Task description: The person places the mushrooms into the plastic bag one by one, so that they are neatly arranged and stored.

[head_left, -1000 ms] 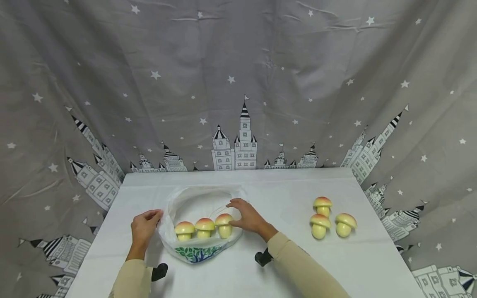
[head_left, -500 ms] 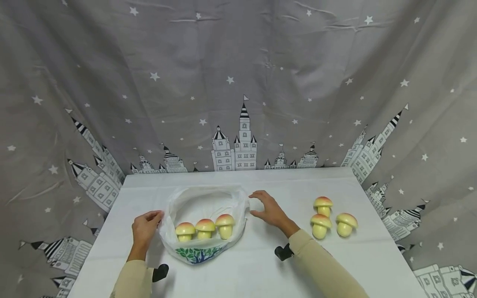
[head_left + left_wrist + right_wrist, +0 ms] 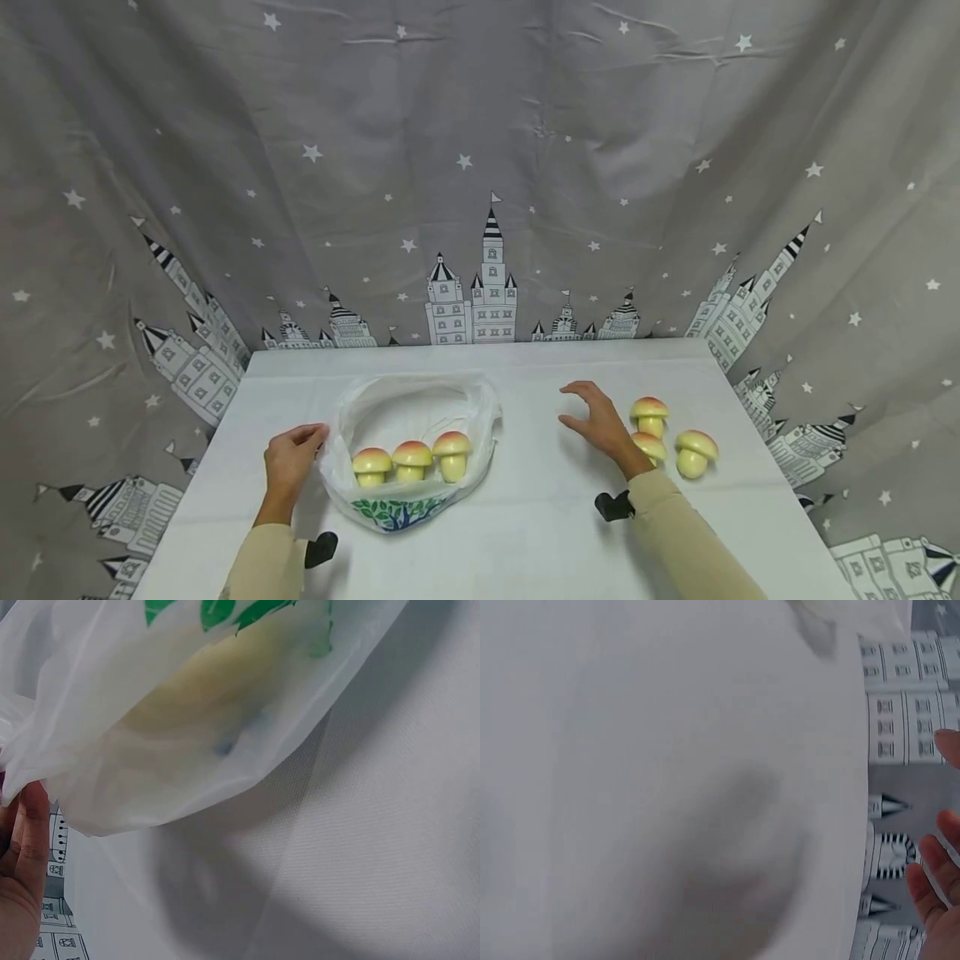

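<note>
A white plastic bag (image 3: pixel 408 505) with a green and blue tree print lies with its mouth open, three yellow-red mushrooms (image 3: pixel 411 460) in a row inside. My left hand (image 3: pixel 291 460) pinches the bag's left rim; in the left wrist view, the fingers (image 3: pixel 28 832) are at the gathered plastic (image 3: pixel 90 780). Holding nothing, my right hand (image 3: pixel 602 423) hovers with spread fingers between the bag and three more mushrooms (image 3: pixel 696 454), partly covering one of them. The right wrist view has its fingers (image 3: pixel 934 877) apart and empty.
The white table (image 3: pixel 525 550) extends beneath everything, its back edge meeting a grey curtain (image 3: pixel 570 167) printed with stars and castles. A dark device (image 3: pixel 321 550) sits at the left wrist, another (image 3: pixel 613 507) at the right wrist.
My right hand has come away from the rightmost mushroom in the bag and travelled right, toward the three loose ones. My left hand stays at the bag's rim.
</note>
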The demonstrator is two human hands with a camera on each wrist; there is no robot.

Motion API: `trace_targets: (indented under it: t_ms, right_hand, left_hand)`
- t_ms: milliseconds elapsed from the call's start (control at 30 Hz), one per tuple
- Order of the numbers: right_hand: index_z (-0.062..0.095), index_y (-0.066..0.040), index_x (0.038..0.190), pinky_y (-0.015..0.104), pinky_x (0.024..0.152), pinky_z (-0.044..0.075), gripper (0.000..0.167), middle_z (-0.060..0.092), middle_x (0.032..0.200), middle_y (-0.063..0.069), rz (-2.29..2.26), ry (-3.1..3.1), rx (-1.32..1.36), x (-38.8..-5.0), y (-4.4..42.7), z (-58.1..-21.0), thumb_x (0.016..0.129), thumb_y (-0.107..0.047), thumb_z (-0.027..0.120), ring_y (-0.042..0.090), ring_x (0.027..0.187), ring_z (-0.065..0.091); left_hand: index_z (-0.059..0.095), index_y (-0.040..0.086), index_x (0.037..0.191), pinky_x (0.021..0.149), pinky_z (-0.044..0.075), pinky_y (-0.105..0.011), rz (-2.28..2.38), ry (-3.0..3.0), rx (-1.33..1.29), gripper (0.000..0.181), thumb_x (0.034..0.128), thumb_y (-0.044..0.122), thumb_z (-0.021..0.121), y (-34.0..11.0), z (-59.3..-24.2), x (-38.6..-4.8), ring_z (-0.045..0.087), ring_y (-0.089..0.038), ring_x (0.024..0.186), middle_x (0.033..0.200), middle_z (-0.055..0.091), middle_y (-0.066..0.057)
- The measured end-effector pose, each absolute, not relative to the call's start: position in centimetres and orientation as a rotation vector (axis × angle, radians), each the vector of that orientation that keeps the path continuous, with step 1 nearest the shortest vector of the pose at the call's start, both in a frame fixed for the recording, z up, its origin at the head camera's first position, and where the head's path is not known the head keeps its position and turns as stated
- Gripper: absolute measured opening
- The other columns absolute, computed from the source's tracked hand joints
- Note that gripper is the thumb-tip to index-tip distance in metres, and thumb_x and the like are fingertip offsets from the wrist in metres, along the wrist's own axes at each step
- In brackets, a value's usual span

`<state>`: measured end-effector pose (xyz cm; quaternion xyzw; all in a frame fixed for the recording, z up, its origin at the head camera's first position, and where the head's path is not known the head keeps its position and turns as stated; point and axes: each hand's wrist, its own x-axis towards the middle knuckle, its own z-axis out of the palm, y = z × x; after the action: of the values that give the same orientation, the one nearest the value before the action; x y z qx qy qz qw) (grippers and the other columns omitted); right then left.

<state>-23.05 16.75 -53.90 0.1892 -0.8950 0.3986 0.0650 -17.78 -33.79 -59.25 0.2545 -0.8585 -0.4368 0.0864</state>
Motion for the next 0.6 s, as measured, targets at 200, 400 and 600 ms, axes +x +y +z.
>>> trace_targets:
  t_ms: [200,400,600]
  right_hand:
    - [0.061,0.000,0.120,0.054,0.096,0.043,0.043,0.056,0.127,0.022,1.265,-2.719,0.407,-22.7,21.1,-53.9,0.081,-0.007,0.076,0.039,0.120,0.049]
    - [0.060,0.001,0.121,0.057,0.097,0.040,0.043,0.053,0.130,0.024,1.269,-2.768,0.287,-21.7,24.4,-54.3,0.083,-0.010,0.075,0.044,0.119,0.048]
    - [0.060,0.003,0.120,0.056,0.098,0.038,0.043,0.054,0.126,0.025,1.296,-2.712,0.188,-20.6,25.6,-54.4,0.082,-0.009,0.075,0.043,0.116,0.050]
  left_hand:
    - [0.069,0.009,0.114,0.071,0.051,-0.020,-1.336,-2.551,0.747,0.048,0.0936,0.050,0.056,-34.3,-60.2,-18.0,0.062,-0.020,0.094,0.109,0.068,-0.011]
    - [0.068,0.010,0.115,0.069,0.051,-0.021,-1.269,-2.559,0.793,0.055,0.0916,0.057,0.053,-35.3,-63.0,-18.8,0.062,-0.022,0.095,0.112,0.067,-0.011]
    - [0.068,0.011,0.116,0.070,0.051,-0.021,-1.270,-2.546,0.792,0.053,0.0921,0.055,0.054,-35.4,-63.0,-18.7,0.062,-0.022,0.097,0.113,0.067,-0.011]
